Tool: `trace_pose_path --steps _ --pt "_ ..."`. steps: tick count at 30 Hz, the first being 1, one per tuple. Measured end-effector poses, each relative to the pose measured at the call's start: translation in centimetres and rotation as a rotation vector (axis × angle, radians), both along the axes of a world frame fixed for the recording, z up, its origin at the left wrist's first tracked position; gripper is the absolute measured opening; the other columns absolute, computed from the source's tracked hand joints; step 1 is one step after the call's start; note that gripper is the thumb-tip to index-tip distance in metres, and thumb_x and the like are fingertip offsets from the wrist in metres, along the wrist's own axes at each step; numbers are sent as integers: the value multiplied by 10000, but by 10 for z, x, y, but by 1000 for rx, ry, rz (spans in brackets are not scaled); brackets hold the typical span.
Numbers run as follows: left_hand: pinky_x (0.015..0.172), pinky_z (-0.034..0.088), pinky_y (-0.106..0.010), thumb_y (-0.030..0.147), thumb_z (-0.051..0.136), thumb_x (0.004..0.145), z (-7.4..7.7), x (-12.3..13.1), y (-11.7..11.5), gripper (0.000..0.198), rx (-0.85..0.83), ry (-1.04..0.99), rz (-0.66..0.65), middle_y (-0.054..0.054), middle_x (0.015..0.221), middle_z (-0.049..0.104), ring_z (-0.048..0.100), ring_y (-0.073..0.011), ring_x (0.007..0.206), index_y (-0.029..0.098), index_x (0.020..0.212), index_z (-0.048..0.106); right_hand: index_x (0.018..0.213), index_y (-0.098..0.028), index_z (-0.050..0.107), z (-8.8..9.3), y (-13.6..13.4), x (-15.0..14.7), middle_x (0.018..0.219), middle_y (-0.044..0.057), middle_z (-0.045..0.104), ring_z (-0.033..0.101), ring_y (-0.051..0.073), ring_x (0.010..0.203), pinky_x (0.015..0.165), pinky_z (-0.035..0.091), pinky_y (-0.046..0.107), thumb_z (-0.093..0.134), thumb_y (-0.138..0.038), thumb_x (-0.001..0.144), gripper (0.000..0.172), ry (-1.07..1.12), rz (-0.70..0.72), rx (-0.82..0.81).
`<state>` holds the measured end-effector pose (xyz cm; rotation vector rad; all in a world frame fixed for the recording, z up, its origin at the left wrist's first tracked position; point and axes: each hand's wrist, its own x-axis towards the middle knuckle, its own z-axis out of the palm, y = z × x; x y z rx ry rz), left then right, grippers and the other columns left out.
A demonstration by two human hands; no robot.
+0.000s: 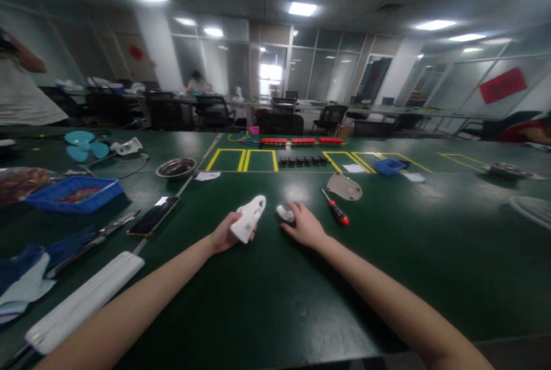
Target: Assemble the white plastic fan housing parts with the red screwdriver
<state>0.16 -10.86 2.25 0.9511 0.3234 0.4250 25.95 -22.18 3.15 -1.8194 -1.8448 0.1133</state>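
My left hand [224,234] is closed around a white plastic housing [247,222], holding it tilted above the green table [267,301]. An oval opening shows at the housing's upper end, and a small round mark is on its face. To the right, my right hand [305,225] is low over the table, its thumb and fingers around a small white curved plastic piece [284,213], partly covered by the fingertips. Beyond that hand lie a red-and-black screwdriver [339,213] and a flat pale perforated plate [344,186].
At left are a phone [155,216], a white power strip [86,301], a blue tray [75,195] with small parts, a metal bowl [176,168] and blue fan blades [85,146]. Red parts holders [303,141] and a blue basket [390,167] stand farther back.
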Motion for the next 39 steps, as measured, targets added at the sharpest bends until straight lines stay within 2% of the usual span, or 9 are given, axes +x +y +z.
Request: trace_pose_path --steps 3,6,9,12,16,22,32,39 --pt "792 454 -381 440 448 885 0 1 0 548 18 16 17 -135 951 647 639 -244 805 83 1301 427 1228 -178 538 -5 16 -11 1147 122 560 551 242 1039 904 435 365 622 -260 830 415 48 -21 18" --pt "832 447 -390 397 509 851 -4 2 1 520 23 46 35 -137 998 645 645 -254 861 90 1268 457 1139 -182 577 -11 21 -17 1048 83 606 583 198 926 833 458 340 573 -271 862 292 316 59 51" --pt "895 431 -416 319 586 800 -7 3 2 504 21 39 43 -131 1051 637 640 -270 937 111 1246 476 1109 -190 555 -15 19 -20 887 29 612 586 141 679 626 469 287 511 -419 899 314 770 138 -15" --pt "923 421 -428 258 650 763 -7 5 1 524 71 16 37 -116 1070 628 642 -265 951 143 1246 483 1072 -190 528 -17 18 -27 782 -11 576 523 101 506 458 372 234 505 -514 874 380 1202 133 -102" --pt "919 422 -425 252 698 778 -3 6 -3 577 204 73 11 -137 1131 609 641 -287 1006 167 1296 460 995 -185 530 -16 17 -42 706 -40 529 463 74 436 408 288 214 577 -525 821 385 1490 165 -163" --pt "999 403 -461 213 729 775 7 6 -13 664 360 133 36 -164 1373 467 594 -304 1130 218 1350 397 1018 -197 521 -12 12 -49 739 -26 560 511 90 493 456 353 225 591 -558 820 418 1520 223 -258" --pt "1031 379 -501 189 709 781 5 3 -14 685 412 166 49 -137 1362 474 570 -302 1160 253 1379 380 1007 -205 510 -13 11 -46 714 -32 535 502 99 515 468 358 230 542 -592 849 419 1430 328 -261" --pt "1024 381 -504 202 708 785 3 3 -13 704 417 157 14 -138 1362 485 565 -316 1170 251 1399 368 1063 -201 492 -2 -1 -44 583 -85 440 411 88 491 458 301 213 600 -538 845 415 1148 346 -257"
